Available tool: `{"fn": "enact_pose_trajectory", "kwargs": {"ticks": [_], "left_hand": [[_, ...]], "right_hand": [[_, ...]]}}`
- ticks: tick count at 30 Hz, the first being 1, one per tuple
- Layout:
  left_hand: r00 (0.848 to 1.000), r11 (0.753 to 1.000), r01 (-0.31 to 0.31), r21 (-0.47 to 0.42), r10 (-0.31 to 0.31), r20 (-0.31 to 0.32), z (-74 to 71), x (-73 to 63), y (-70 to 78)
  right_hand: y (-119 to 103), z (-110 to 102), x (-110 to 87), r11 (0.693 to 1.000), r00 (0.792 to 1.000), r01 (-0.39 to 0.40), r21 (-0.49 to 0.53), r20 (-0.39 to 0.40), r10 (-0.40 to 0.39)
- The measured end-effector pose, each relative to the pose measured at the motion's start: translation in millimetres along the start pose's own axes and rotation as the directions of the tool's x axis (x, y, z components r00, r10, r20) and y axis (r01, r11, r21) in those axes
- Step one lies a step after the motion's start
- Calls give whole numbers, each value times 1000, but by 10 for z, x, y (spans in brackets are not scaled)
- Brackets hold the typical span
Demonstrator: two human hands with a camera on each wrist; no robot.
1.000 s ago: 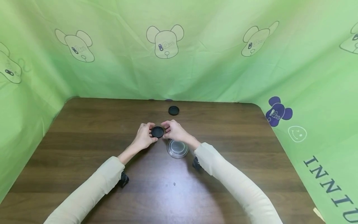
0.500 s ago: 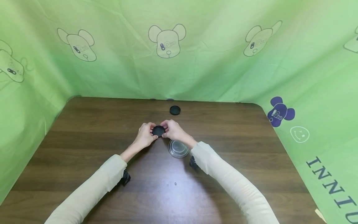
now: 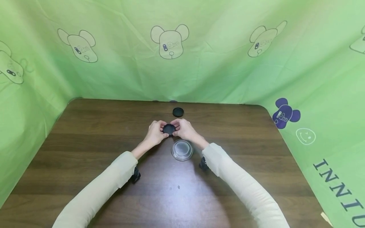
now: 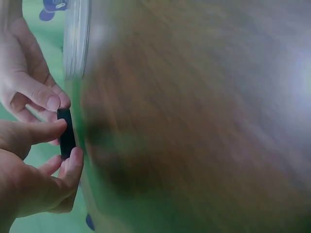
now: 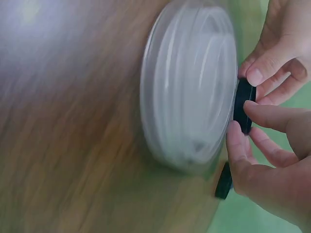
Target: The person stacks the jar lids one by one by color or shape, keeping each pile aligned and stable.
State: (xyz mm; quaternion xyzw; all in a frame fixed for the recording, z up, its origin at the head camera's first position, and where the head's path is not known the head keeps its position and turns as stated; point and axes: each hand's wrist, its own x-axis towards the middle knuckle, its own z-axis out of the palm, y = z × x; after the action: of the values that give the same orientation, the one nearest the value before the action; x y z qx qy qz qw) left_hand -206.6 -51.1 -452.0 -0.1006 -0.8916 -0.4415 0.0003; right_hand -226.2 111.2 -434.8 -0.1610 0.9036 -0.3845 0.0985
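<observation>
Both hands hold a shallow black round cap (image 3: 169, 130) between them, its hollow side facing up. My left hand (image 3: 155, 133) pinches its left edge with thumb and fingers, and my right hand (image 3: 184, 129) grips the right edge. In the left wrist view the cap (image 4: 66, 133) appears edge-on, apart from the tabletop. Just nearer to me stands a clear, round, ridged plastic container (image 3: 182, 150), which neither hand touches. A second black round cap (image 3: 178, 112) lies on the table beyond the hands.
The brown wooden table (image 3: 94, 133) is enclosed at the back and sides by a green printed curtain (image 3: 119, 63). A tiny dark speck (image 3: 178, 187) lies nearer to me. At the right edge is a small pale piece (image 3: 326, 218).
Both hands have carried the black cap right and slightly away from me. The right hand's fingers have closed on the cap's right edge. The container and far cap stay in place.
</observation>
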Motion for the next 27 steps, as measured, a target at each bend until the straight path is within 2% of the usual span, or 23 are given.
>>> {"fn": "enact_pose_trajectory", "kwargs": {"ticks": [6, 12, 17, 27], "left_hand": [[999, 1000, -7, -7, 8, 35, 165, 150, 113], [997, 1000, 13, -21, -11, 80, 244, 272, 191], [995, 999, 35, -36, -32, 90, 292, 341, 208], [994, 1000, 25, -5, -24, 110, 344, 421, 197]], "right_hand": [[163, -153, -38, 1000, 999, -23, 8, -32, 23], [280, -243, -67, 999, 997, -41, 22, -70, 43], [348, -265, -72, 998, 995, -52, 44, -80, 55], [432, -269, -60, 996, 993, -64, 65, -92, 69]]}}
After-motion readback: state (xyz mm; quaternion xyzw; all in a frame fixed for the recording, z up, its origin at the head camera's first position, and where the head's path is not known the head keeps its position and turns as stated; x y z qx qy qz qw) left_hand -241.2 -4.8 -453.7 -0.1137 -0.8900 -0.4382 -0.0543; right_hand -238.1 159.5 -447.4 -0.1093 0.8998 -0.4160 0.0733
